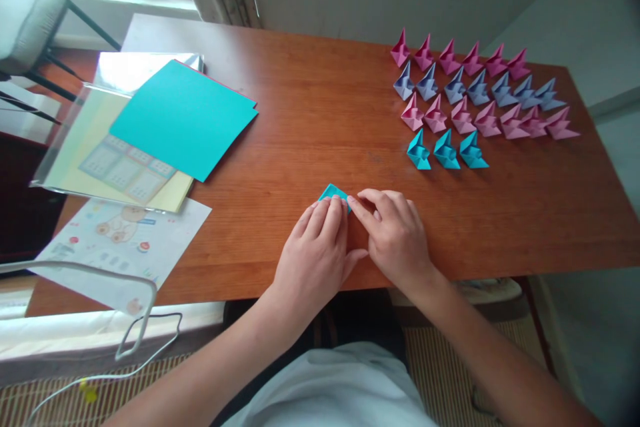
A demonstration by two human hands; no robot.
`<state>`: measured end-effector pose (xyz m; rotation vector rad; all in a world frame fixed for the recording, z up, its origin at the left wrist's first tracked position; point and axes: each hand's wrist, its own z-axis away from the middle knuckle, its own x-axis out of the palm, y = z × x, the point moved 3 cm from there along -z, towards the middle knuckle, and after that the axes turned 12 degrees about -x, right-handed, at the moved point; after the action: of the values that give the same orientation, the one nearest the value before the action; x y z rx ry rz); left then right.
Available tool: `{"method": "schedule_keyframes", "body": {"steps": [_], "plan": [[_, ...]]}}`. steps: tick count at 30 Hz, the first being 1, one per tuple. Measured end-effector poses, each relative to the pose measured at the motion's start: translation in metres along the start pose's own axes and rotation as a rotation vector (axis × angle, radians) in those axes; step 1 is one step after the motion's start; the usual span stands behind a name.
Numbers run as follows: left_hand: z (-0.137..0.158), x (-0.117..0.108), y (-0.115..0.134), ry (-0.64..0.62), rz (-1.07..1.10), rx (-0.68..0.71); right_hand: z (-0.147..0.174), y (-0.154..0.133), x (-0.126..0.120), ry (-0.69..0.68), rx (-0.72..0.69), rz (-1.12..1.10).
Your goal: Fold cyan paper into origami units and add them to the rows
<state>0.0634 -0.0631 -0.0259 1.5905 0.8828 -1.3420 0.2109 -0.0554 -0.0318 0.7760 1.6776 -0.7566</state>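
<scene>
Head camera: I have the small turquoise folded paper (330,191) on the desk (310,120), near its front edge and partly covered by my left hand (320,250). That hand lies flat, fingers straight and side by side on the paper, thumb spread toward the right hand (395,233). On the right, one fingertip reaches the paper's right corner, the other fingers loosely bent; I can't tell whether it pinches. Three turquoise folded pieces (447,151) stand beyond, to the right.
</scene>
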Motion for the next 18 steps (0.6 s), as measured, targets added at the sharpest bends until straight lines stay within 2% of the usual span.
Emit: {"method": "schedule_keyframes", "body": {"steps": [3,7,14,18], "plan": [[0.005,-0.004,-0.011,0.021,-0.028,0.022,-0.001,-0.002,-0.003,-0.053,-0.021,0.073],[0.019,-0.008,-0.030,0.040,-0.038,-0.020,-0.001,-0.001,-0.004,-0.080,-0.016,0.077],[0.029,-0.010,-0.044,0.053,0.030,-0.069,0.000,-0.001,-0.002,-0.059,0.017,0.029],[0.032,-0.008,-0.048,0.121,0.082,-0.123,-0.007,0.006,-0.003,0.013,0.057,-0.104]]}}
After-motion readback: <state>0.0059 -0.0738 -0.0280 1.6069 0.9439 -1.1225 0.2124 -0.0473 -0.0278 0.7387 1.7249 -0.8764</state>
